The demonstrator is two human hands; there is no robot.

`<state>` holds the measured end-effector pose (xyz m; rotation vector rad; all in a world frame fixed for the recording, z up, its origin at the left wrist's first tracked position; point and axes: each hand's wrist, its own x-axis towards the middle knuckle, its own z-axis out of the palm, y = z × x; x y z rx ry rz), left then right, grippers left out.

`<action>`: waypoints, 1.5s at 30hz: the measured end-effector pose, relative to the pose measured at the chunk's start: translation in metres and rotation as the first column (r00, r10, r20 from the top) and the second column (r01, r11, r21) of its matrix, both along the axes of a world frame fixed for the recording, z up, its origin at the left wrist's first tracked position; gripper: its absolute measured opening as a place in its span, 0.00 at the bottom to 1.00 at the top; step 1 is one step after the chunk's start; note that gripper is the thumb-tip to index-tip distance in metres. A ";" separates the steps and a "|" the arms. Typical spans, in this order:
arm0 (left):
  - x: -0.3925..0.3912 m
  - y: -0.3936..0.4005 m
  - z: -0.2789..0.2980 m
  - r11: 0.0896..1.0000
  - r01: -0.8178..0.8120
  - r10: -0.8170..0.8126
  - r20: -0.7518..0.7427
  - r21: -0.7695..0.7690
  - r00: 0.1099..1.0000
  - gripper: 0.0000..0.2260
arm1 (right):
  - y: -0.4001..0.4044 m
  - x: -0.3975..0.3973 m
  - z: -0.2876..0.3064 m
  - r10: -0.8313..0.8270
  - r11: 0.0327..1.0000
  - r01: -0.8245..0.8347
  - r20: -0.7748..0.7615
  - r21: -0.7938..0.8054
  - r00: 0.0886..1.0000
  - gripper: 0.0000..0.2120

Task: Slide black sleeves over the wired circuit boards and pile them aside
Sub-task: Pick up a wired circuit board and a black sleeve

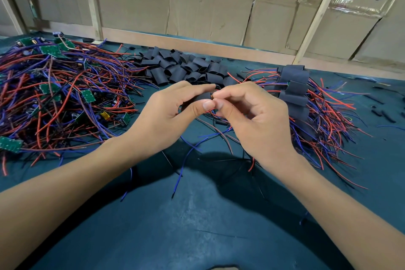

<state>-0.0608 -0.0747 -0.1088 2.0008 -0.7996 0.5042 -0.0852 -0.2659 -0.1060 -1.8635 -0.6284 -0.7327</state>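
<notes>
My left hand grips a black sleeve between thumb and fingers, above the middle of the table. My right hand pinches the end of a wired circuit board at the sleeve's mouth; the board is almost wholly hidden. Its red, blue and black wires hang down under my hands. A heap of bare green boards with wires lies at the left. Loose black sleeves are piled behind my hands. Sleeved boards are stacked at the right.
The dark teal table top spreads in front of me. A wooden rail and cardboard walls close off the back. Small black offcuts lie at the far right.
</notes>
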 end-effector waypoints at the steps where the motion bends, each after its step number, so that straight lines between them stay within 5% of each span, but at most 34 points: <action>1: 0.000 0.000 0.000 1.000 -0.006 0.006 0.017 0.005 1.000 0.18 | 0.001 0.000 0.000 0.029 0.998 -0.025 -0.062 0.061 0.998 0.05; 5: 0.002 0.003 0.000 0.991 -0.100 0.080 0.213 0.085 0.974 0.20 | 0.000 0.003 0.007 0.223 0.947 -0.144 -0.266 0.286 0.938 0.08; 9: 0.009 0.008 0.002 0.958 -0.212 0.087 0.511 0.192 0.855 0.20 | -0.007 0.007 0.011 0.473 0.838 -0.219 -0.466 0.500 0.747 0.10; 12: 0.010 0.010 0.002 0.950 -0.219 0.050 0.585 0.222 0.810 0.20 | -0.011 0.008 0.013 0.556 0.804 -0.237 -0.549 0.545 0.624 0.09; 16: 0.008 0.010 0.004 0.934 -0.221 0.004 0.609 0.282 0.793 0.19 | -0.013 0.009 0.015 0.607 0.767 -0.253 -0.540 0.590 0.582 0.04; 21: 0.003 0.008 0.006 0.916 -0.232 -0.014 0.606 0.326 0.795 0.20 | -0.008 0.008 0.013 0.468 0.866 -0.257 -0.515 0.428 0.718 0.08; 25: -0.001 0.008 0.005 0.873 -0.408 0.200 0.566 0.268 0.800 0.27 | -0.019 0.011 0.026 0.357 0.862 -0.131 -0.404 0.490 0.842 0.08; 29: 0.005 0.010 0.004 0.848 -0.499 0.379 0.453 0.179 0.807 0.26 | -0.058 0.014 0.054 0.033 0.887 0.045 -0.159 0.460 0.987 0.06; 33: 0.017 0.014 -0.005 0.719 -0.596 0.461 0.396 0.358 0.794 0.25 | -0.107 0.022 0.069 -0.341 0.877 0.316 0.008 0.362 0.940 0.07; 36: 0.030 0.029 -0.009 0.427 -0.689 0.579 0.409 0.586 0.706 0.26 | -0.134 0.034 0.062 -0.427 0.840 0.413 -0.039 0.352 0.903 0.06; 39: 0.044 0.050 -0.007 0.163 -0.618 0.702 0.350 0.769 0.621 0.20 | -0.150 0.047 0.049 -0.459 0.828 0.476 -0.130 0.298 0.879 0.03; 45: 0.050 0.054 -0.003 0.112 -0.557 0.688 0.340 0.823 0.641 0.11 | -0.154 0.066 0.037 -0.535 0.817 0.561 -0.187 0.137 0.824 0.02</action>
